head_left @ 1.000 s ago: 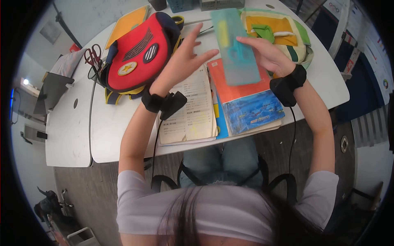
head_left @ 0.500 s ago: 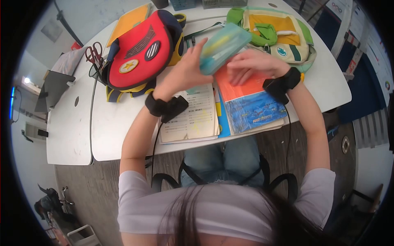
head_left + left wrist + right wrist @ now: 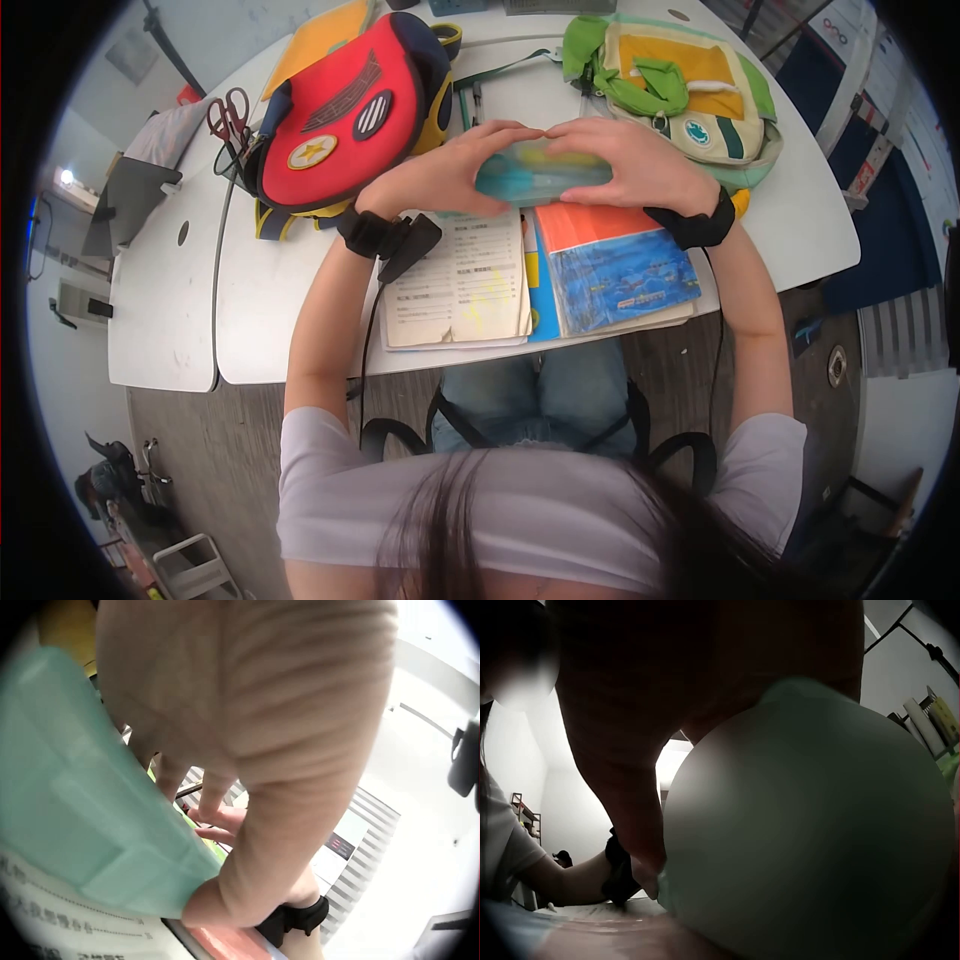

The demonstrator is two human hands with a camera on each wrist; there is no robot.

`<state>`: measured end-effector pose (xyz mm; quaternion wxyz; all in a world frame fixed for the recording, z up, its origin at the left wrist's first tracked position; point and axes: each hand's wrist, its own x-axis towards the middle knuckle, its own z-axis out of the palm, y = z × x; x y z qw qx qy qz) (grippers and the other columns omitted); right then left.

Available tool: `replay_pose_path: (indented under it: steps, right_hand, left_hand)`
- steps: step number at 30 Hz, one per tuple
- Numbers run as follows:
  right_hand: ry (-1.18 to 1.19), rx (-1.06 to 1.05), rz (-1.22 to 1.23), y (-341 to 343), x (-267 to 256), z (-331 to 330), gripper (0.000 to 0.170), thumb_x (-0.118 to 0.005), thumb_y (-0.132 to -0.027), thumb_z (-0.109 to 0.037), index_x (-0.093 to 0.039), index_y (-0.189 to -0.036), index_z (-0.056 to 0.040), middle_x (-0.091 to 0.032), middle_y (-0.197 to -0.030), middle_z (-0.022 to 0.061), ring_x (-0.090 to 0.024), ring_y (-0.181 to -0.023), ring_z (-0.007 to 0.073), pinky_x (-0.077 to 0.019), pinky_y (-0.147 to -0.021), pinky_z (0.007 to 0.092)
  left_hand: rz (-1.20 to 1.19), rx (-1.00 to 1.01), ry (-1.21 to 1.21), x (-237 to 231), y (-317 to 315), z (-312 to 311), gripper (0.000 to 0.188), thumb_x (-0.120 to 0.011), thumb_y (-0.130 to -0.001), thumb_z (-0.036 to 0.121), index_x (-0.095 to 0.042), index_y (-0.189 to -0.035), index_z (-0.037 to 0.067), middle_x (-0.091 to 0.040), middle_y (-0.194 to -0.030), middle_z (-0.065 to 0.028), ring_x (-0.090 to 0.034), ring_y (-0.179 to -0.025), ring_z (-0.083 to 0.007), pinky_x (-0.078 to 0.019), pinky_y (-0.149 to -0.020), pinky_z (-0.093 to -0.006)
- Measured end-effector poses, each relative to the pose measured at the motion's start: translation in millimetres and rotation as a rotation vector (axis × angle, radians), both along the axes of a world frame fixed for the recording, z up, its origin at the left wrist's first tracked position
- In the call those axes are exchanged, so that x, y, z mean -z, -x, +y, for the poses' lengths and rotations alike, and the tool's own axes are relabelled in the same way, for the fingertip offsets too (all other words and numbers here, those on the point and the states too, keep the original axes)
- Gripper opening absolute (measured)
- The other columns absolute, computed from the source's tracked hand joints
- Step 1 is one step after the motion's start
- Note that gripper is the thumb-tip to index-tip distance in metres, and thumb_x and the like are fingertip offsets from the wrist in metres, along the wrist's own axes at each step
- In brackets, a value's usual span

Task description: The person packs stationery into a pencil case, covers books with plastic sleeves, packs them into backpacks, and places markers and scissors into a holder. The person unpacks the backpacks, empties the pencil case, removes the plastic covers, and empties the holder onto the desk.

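Both hands hold a translucent teal pencil case (image 3: 530, 178) lying crosswise above the books in the head view. My left hand (image 3: 440, 172) curves round its left end, thumb on the near side. On the right end, my right hand (image 3: 645, 165) has fingers over the far side and thumb in front. A yellow item shows through the case wall. In the left wrist view the case (image 3: 82, 795) runs down to the left thumb; in the right wrist view its end (image 3: 802, 825) fills much of the picture. Below it are an open printed book (image 3: 460, 285) and an orange-and-blue book (image 3: 620, 265).
A red backpack (image 3: 345, 125) with round badges stands at left, beside scissors (image 3: 230, 115) in a mesh holder. At right lies a green, cream and yellow backpack (image 3: 690, 90). An orange folder (image 3: 315, 40) and baskets (image 3: 560, 5) are at the back of the white table (image 3: 290, 300).
The pencil case has turned from upright to crosswise and come down nearer the books. My left hand has taken its left end; my right hand has let go and gripped the right end.
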<state>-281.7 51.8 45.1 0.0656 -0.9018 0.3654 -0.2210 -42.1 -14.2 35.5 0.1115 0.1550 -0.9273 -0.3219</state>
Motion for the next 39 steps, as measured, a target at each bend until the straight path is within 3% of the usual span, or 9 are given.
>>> replay_pose_path:
  steps: [5,7,18,24,26,27,29,31,39]
  right_hand:
    - [0.136,0.079,0.192,-10.5,3.0,14.4,0.038,-0.067,-0.074,-0.024,-0.058,-0.106,-0.0047,-0.057,-0.113,0.0119,-0.055,-0.101,0.0265,-0.0443,-0.085,0.0359]
    - [0.405,0.045,0.206,-13.0,14.4,12.7,0.03,-0.062,-0.076,-0.021,-0.057,-0.098,-0.001,-0.06,-0.098,0.0117,-0.058,-0.092,0.0246,-0.0478,-0.078,0.0338]
    - [0.378,0.06,0.151,-11.2,2.7,7.7,0.023,-0.059,-0.081,-0.016,-0.059,-0.098,-0.0016,-0.062,-0.092,0.0111,-0.061,-0.082,0.0248,-0.049,-0.068,0.0329]
    - [0.34,0.087,0.007,-5.7,1.7,-1.6,0.018,-0.057,-0.083,-0.015,-0.059,-0.097,-0.0042,-0.062,-0.084,0.0099,-0.06,-0.075,0.0252,-0.0482,-0.065,0.0331]
    - [0.316,0.107,-0.03,-2.4,-1.8,-4.7,0.017,-0.056,-0.083,-0.017,-0.06,-0.094,-0.0054,-0.061,-0.083,0.0084,-0.06,-0.076,0.0241,-0.0482,-0.065,0.0331]
    - [0.283,0.101,-0.084,0.2,-3.6,-6.7,0.017,-0.057,-0.083,-0.017,-0.06,-0.095,-0.0055,-0.061,-0.084,0.0087,-0.06,-0.077,0.0246,-0.0478,-0.066,0.0332]
    - [0.246,0.086,-0.14,-0.8,-6.5,-7.2,0.017,-0.057,-0.083,-0.016,-0.06,-0.096,-0.0057,-0.061,-0.085,0.009,-0.059,-0.079,0.0251,-0.0473,-0.068,0.0333]
    - [0.517,0.036,-0.192,-4.4,-14.5,-4.6,0.021,-0.059,-0.081,-0.018,-0.061,-0.097,-0.0052,-0.059,-0.087,0.0098,-0.057,-0.082,0.0262,-0.0466,-0.07,0.0327]
    - [0.057,-0.021,0.082,-9.0,-15.2,12.7,0.044,-0.069,-0.073,-0.028,-0.056,-0.106,-0.0017,-0.058,-0.097,0.0115,-0.056,-0.089,0.0279,-0.0457,-0.076,0.0333]
  left_hand:
    - [-0.052,-0.103,0.188,-1.6,-0.2,8.5,0.077,-0.071,-0.066,0.012,-0.035,-0.134,0.009,-0.042,-0.124,-0.0104,-0.045,-0.113,-0.0262,-0.0377,-0.095,-0.0313]
    - [-0.046,-0.09,0.161,-0.6,-2.1,3.8,0.074,-0.07,-0.067,0.014,-0.037,-0.133,0.009,-0.042,-0.124,-0.0107,-0.045,-0.113,-0.0258,-0.0379,-0.094,-0.0314]
    - [0.006,-0.085,-0.042,-3.8,-6.6,1.8,0.07,-0.069,-0.072,0.023,-0.038,-0.132,0.008,-0.048,-0.121,-0.0155,-0.052,-0.106,-0.0279,-0.0409,-0.091,-0.0315]
    - [0.045,-0.136,-0.086,-3.5,-7.9,7.3,0.067,-0.066,-0.078,0.022,-0.033,-0.136,0.011,-0.045,-0.128,-0.0116,-0.051,-0.107,-0.0213,-0.0386,-0.093,-0.0302]
    - [0.096,-0.267,-0.24,-7.3,-12.3,5.7,0.057,-0.059,-0.085,0.027,-0.036,-0.135,0.01,-0.051,-0.121,-0.0104,-0.054,-0.097,-0.0155,-0.0417,-0.087,-0.0269]
    - [0.053,-0.292,-0.272,-10.1,-15.5,3.9,0.044,-0.052,-0.09,0.03,-0.046,-0.126,0.006,-0.059,-0.104,-0.0071,-0.054,-0.088,-0.0105,-0.043,-0.079,-0.0237]
    - [-0.001,-0.364,-0.232,-15.7,-19.9,8.6,0.039,-0.051,-0.09,0.032,-0.052,-0.118,0.005,-0.059,-0.094,-0.0062,-0.054,-0.081,-0.0105,-0.0429,-0.075,-0.0237]
    - [-0.058,-0.437,-0.188,-15.6,-24.5,9.6,0.037,-0.05,-0.091,0.034,-0.058,-0.11,0.003,-0.06,-0.084,-0.0053,-0.053,-0.075,-0.0104,-0.0428,-0.072,-0.0237]
    - [0.127,-0.569,-0.389,2.8,-34.6,4.2,0.042,-0.047,-0.092,0.038,-0.058,-0.111,0.002,-0.058,-0.091,-0.0026,-0.052,-0.088,-0.0085,-0.0402,-0.084,-0.023]
